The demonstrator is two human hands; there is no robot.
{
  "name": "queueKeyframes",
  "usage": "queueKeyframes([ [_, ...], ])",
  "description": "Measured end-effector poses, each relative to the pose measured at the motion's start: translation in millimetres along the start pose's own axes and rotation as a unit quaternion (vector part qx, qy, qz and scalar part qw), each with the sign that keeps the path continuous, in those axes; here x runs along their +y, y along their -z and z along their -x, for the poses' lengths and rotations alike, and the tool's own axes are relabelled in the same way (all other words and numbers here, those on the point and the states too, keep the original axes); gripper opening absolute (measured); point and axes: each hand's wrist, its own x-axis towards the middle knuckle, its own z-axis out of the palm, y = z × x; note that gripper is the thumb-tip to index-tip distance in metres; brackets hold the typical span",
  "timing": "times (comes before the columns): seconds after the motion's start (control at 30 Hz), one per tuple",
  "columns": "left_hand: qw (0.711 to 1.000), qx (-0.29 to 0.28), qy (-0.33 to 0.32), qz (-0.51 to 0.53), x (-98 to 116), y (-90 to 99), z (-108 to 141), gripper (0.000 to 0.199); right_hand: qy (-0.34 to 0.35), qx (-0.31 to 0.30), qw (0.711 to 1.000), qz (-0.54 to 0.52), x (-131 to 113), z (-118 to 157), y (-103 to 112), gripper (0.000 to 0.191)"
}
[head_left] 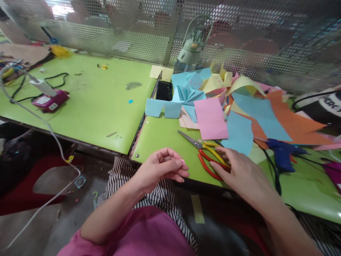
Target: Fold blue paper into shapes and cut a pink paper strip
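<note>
Near the front edge of the green table, my left hand (163,165) pinches a tiny pink piece (183,162) between thumb and fingertips. My right hand (238,169) rests over the handles of the scissors (197,144), its fingers curved on the red and yellow grips. The scissors lie on the table with their blades pointing to the upper left. Beyond them is a pink paper sheet (211,119), with a folded light blue paper (163,108) to its left.
Blue, orange and yellow papers cover the right side. A blue glue gun (282,154) lies at right with its cable. A bottle (190,51) stands behind a black phone (164,91). A purple power socket (50,101) is at left.
</note>
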Motion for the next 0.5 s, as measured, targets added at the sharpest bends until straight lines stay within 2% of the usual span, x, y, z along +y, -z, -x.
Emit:
queueKeyframes([
  [0.1, 1.0, 0.002, -0.011, 0.004, 0, -0.2, 0, 0.032, -0.005, -0.024, 1.0, -0.008, 1, -5, 2, 0.038],
  [0.27, 0.999, 0.008, -0.036, 0.007, -1, 0.2, 0, 0.03, -0.028, -0.017, 0.999, -0.02, -1, -11, 0, 0.038],
  [0.37, 0.999, 0.012, -0.04, -0.001, -1, 1.2, 0, 0.03, -0.085, -0.007, 0.992, -0.094, -8, -9, 8, 0.034],
  [0.43, 0.999, 0.014, -0.036, 0.008, 0, 2.2, -1, 0.03, -0.154, -0.034, 0.963, -0.217, -14, -2, 17, 0.029],
  [0.5, 0.999, 0.017, -0.023, 0.028, 2, 3.3, -3, 0.03, -0.214, -0.113, 0.897, -0.37, -21, 8, 25, 0.028],
])
